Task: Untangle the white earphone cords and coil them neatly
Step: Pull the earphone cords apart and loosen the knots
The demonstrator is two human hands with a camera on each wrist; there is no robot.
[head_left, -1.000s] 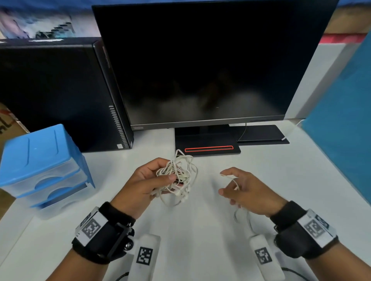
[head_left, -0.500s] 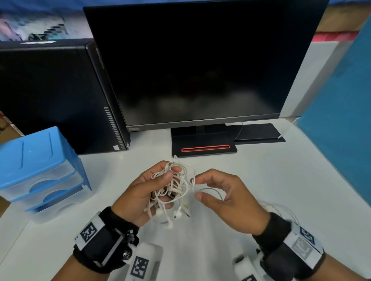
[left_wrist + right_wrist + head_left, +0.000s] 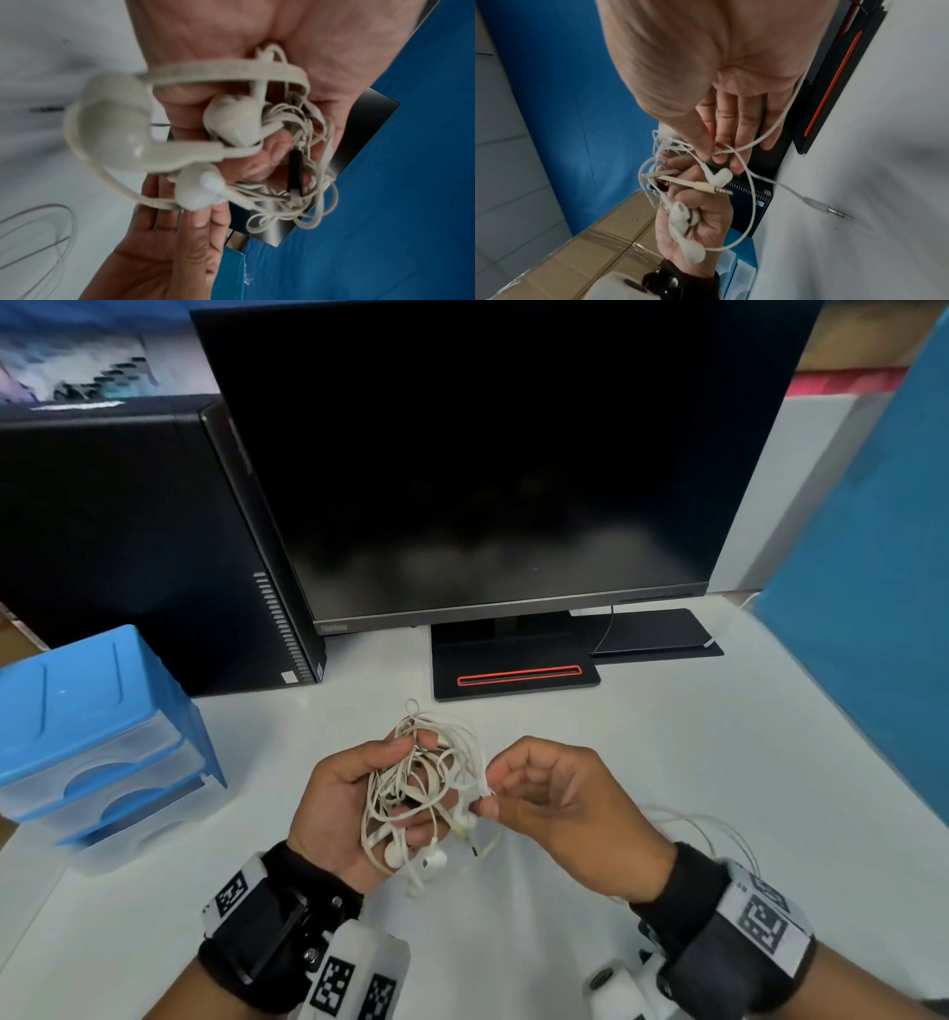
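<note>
My left hand [image 3: 354, 803] grips a tangled bundle of white earphone cords [image 3: 431, 778] above the white desk, fingers curled round it. Several earbuds [image 3: 411, 855] and a jack plug [image 3: 716, 189] hang out of the bundle [image 3: 282, 162] below the palm. My right hand [image 3: 554, 798] is right beside it, thumb and forefinger pinching one cord [image 3: 717, 151] at the bundle's right edge. A loose cord [image 3: 708, 829] trails from there over the desk behind my right wrist, ending in a second plug [image 3: 831, 211] lying on the desk.
A black monitor [image 3: 488, 469] on its stand [image 3: 513, 675] fills the back of the desk, with a black computer tower [image 3: 128, 546] to its left. A blue drawer unit [image 3: 92, 726] stands at the left. A blue panel [image 3: 873, 608] borders the right side.
My right hand has come in from the right to the bundle and now pinches a cord at its edge. The left hand has kept its grip and turned the bundle slightly.
</note>
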